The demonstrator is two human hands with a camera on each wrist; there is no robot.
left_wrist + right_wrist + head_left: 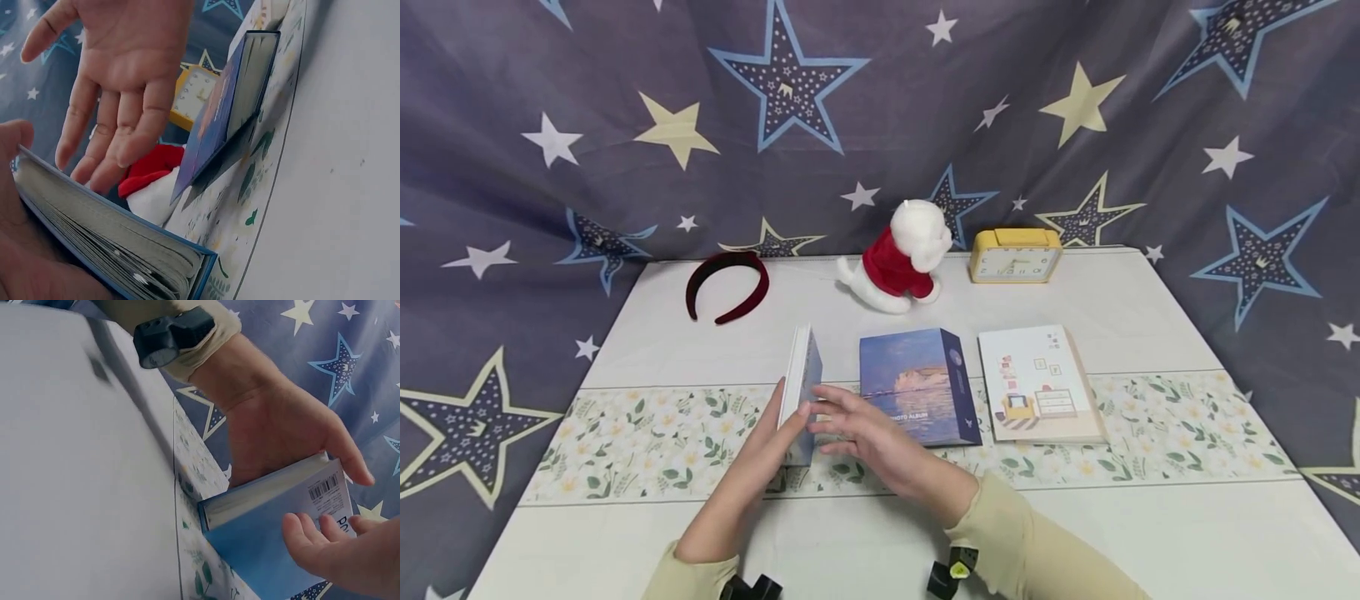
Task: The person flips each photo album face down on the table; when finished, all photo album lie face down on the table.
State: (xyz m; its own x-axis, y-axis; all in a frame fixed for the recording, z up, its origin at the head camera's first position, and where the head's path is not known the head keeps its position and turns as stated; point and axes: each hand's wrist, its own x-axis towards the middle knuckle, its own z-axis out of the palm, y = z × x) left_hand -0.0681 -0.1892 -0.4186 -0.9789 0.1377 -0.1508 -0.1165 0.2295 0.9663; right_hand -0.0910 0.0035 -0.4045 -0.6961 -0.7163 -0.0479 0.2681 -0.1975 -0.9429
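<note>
A person's left hand (767,454) holds a blue-covered book (800,392) upright on its edge on the desk (1112,300), over the floral runner (647,433) that crosses the desk from left to right. The palm lies against the book's left face and the thumb curls over its near edge, so the hand grips it. The right wrist view shows a barcode on the back cover (325,486) and the start of a word in dark letters that cannot be read in full. The right hand (865,433) hovers just right of the book, its fingers (831,408) straight and loosely spread, the tips at or just off the cover; whether they touch cannot be told.

Just right of the hands stands a dark blue box (917,383) with a painted sea cliff on its face and the words "PHOTO ALBUM" near its lower edge. Right of it lies a white book (1037,383) with a drawing of a room; its small lettering is too small to read. At the far side of the desk are a dark red headband (727,285), a white plush dog in a red coat (898,254) and a yellow alarm clock (1015,256). A star-printed cloth (850,108) hangs behind.
</note>
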